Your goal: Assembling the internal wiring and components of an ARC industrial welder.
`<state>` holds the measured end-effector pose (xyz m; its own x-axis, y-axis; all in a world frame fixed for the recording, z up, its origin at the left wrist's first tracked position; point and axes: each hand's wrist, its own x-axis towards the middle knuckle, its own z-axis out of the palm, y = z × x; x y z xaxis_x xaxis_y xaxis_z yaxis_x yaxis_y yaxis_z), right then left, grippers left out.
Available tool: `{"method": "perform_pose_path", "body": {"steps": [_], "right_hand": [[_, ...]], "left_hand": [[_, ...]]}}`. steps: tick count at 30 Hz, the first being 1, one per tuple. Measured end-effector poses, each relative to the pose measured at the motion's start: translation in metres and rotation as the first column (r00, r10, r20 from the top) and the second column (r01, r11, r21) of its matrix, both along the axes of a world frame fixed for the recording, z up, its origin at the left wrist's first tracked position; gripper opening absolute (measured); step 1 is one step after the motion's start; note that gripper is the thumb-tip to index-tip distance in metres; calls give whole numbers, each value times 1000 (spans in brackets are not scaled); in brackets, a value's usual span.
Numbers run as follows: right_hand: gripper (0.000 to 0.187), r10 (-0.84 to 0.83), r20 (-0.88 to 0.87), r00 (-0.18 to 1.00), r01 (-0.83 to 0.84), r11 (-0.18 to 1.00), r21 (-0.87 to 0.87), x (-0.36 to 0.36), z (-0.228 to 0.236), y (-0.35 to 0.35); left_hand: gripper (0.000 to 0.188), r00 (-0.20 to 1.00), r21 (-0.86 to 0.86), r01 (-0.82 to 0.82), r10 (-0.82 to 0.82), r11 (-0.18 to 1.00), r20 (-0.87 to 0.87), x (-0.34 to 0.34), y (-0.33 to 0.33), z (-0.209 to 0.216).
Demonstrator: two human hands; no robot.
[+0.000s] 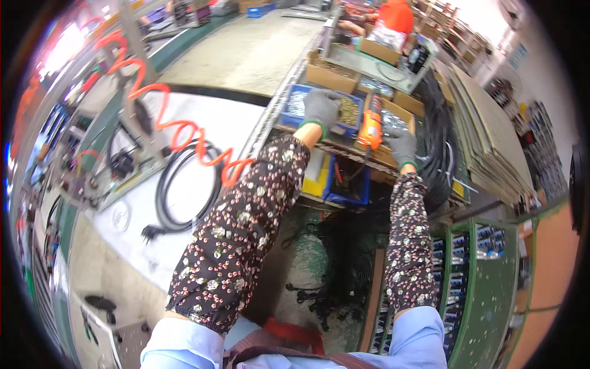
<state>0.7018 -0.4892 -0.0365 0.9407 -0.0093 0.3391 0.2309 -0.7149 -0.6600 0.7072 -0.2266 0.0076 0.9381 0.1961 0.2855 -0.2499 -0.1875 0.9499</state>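
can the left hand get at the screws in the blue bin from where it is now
Probably yes: the gloved left hand already hovers right over the blue bin of screws, with nothing between them. The right hand holds the orange power screwdriver off to the side.

An orange power screwdriver (370, 126) stands upright beside a blue bin (295, 101) of screws.

Grey-gloved left hand (321, 106) over blue bin (294, 106); orange power tool (370, 128); dark floral sleeves (239, 227).
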Motion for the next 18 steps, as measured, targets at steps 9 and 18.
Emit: {"method": "perform_pose_path", "body": {"steps": [9, 18], "right_hand": [[40, 74, 113, 991, -33, 944, -329, 48, -14, -60], [34, 184, 271, 945, -284, 873, 397, -80, 83, 80]], "left_hand": [[14, 941, -665, -230, -13, 711, -339, -371, 126, 12], [17, 462, -187, -880, 693, 437, -553, -712, 207, -42]]}}
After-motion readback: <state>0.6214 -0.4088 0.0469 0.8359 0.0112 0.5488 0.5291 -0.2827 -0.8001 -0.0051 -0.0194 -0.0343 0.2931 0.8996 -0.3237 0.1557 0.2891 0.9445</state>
